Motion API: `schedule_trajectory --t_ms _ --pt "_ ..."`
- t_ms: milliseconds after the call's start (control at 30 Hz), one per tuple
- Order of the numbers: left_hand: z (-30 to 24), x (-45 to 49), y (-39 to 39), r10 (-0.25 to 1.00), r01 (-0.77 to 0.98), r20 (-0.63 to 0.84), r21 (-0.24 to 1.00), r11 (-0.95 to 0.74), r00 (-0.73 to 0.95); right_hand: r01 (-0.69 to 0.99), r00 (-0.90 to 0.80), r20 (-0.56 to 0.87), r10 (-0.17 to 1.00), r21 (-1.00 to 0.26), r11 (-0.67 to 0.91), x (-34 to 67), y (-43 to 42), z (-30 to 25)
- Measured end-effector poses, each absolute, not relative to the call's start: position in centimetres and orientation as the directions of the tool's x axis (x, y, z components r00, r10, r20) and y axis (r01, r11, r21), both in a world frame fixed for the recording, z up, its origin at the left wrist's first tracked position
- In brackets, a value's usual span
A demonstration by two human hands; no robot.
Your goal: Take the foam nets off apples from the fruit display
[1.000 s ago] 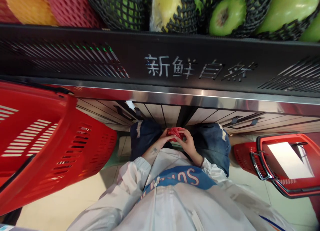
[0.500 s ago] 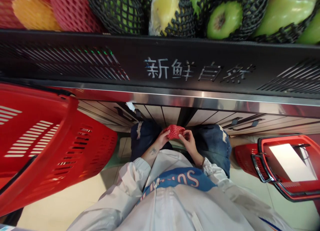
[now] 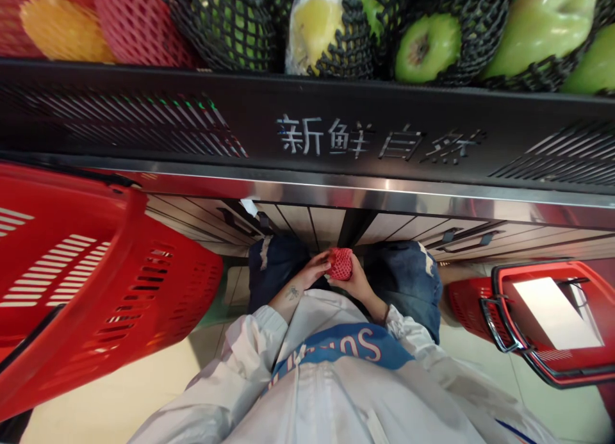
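Between my knees, low in front of the shelf, I hold a red foam fruit net. It looks rounded and full; a dark reddish patch shows at its left end, but I cannot make out what is inside. My right hand wraps round the net from the right and below. At the net's left end, the fingers of my left hand press against it, their tips partly hidden.
Netted green fruit and pink-netted yellow fruit lie behind the black shelf front. A large red basket stands close on the left. On the right, another red basket holds a white sheet.
The net was flatter and stretched sideways between both hands; now it is rounder and more upright. My right hand has moved from pinching its edge to cupping it.
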State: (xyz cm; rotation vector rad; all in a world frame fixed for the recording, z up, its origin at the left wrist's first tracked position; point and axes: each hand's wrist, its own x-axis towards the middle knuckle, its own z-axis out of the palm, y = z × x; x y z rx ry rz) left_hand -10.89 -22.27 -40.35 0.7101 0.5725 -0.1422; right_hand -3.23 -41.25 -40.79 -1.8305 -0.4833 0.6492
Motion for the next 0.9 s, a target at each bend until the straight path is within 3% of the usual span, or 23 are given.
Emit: schedule_trajectory --t_ms 133,267,433,600,733,800,900 --pt "-40.6 -10.8 -22.4 0.07 0.299 -0.523 0.586 0.753 0.85 0.014 0.807 -0.179 0.563 -0.947 -0.32 -3.1 -41.0 -41.0" --pt "-39.9 -10.6 -22.5 0.048 0.297 -0.488 0.602 0.741 0.871 -0.176 0.827 -0.258 0.5 -0.963 -0.206 -3.2 -40.5 -40.7" --pt "-39.9 -10.5 -22.4 0.083 0.301 -0.521 0.609 0.734 0.85 -0.333 0.713 -0.317 0.626 -0.938 -0.096 -3.6 -41.0 -41.1" --pt "-40.9 -10.6 -22.7 0.112 0.297 -0.5 0.664 0.687 0.859 -0.063 0.777 -0.175 0.604 -0.977 -0.201 -3.4 -42.0 -42.9" --pt "-41.2 -10.8 -23.8 0.084 0.293 -0.501 0.625 0.723 0.861 0.181 0.794 -0.001 0.608 -0.954 -0.238 -3.6 -42.5 -44.7" --pt "-41.3 -10.8 -24.5 0.19 0.241 -0.481 0.695 0.678 0.856 0.278 0.782 0.086 0.617 -0.935 -0.222 -3.7 -42.7 -45.7" --pt "-41.4 -10.8 -24.9 0.393 0.12 -0.432 0.782 0.612 0.812 0.357 0.812 0.22 0.541 -0.92 -0.163 -3.0 -42.4 -45.6"
